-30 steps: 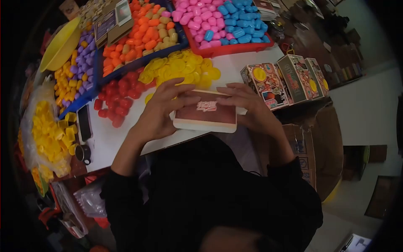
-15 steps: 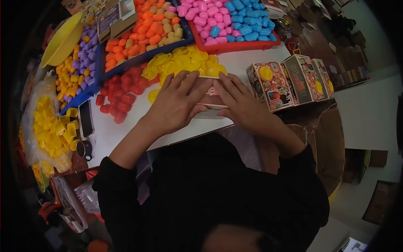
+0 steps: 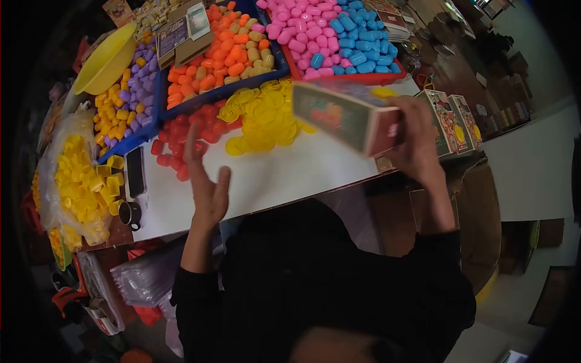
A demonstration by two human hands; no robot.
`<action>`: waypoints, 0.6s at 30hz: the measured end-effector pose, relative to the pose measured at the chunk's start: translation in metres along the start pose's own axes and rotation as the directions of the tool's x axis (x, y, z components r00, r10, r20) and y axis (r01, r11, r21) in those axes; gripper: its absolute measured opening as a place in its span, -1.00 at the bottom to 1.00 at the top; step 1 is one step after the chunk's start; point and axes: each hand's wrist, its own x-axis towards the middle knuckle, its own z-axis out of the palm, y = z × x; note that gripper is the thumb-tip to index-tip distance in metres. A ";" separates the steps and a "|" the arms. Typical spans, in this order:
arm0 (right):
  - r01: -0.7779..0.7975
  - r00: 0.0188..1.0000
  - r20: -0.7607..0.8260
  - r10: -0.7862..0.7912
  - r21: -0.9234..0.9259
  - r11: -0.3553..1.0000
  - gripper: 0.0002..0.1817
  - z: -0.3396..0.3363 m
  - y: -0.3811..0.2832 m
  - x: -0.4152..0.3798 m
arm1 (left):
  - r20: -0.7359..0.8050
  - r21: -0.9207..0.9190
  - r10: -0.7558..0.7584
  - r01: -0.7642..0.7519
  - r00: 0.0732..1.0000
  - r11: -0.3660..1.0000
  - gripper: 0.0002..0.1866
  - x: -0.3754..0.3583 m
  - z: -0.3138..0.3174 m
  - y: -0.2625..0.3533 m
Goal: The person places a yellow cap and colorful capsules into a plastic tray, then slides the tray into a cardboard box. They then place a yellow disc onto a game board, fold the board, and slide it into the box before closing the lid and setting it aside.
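My right hand (image 3: 417, 142) grips one end of a printed cardboard box (image 3: 333, 116), which is tilted and slightly blurred above the white table (image 3: 260, 181). Empty and raised, my left hand (image 3: 207, 187) has its fingers apart, close to the red capsules (image 3: 175, 142). Flat yellow discs (image 3: 266, 118) lie in a pile between the red capsules and the box. Two similar boxes stand to the right of my right hand, the nearer one (image 3: 440, 118) partly behind it.
Blue trays (image 3: 227, 81) and a red tray (image 3: 363, 78) hold coloured capsules at the back. A phone (image 3: 135, 172), a dark cup (image 3: 129, 214) and a bag of yellow cups (image 3: 75, 181) are at the left. An open carton (image 3: 475, 212) stands at the right.
The box has been lifted and moved right in my right hand. My left hand has let go and moved left. The view has shifted slightly.
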 end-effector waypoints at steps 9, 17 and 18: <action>-0.181 0.934 -0.356 0.026 -0.410 0.894 -0.40 0.031 0.109 -0.141 | 0.073 0.260 -0.266 0.240 0.961 0.935 -0.42 -0.057 -0.017 -0.044; -0.422 0.786 -0.617 0.034 -0.496 0.758 -0.59 0.013 0.034 -0.115 | -0.397 0.433 -0.297 0.463 0.868 0.774 -0.46 -0.033 -0.141 -0.108; -0.353 0.758 -0.648 0.072 -0.315 0.881 -0.59 0.032 0.035 -0.106 | -0.395 0.531 -0.311 0.491 0.864 0.691 -0.43 -0.032 -0.159 -0.141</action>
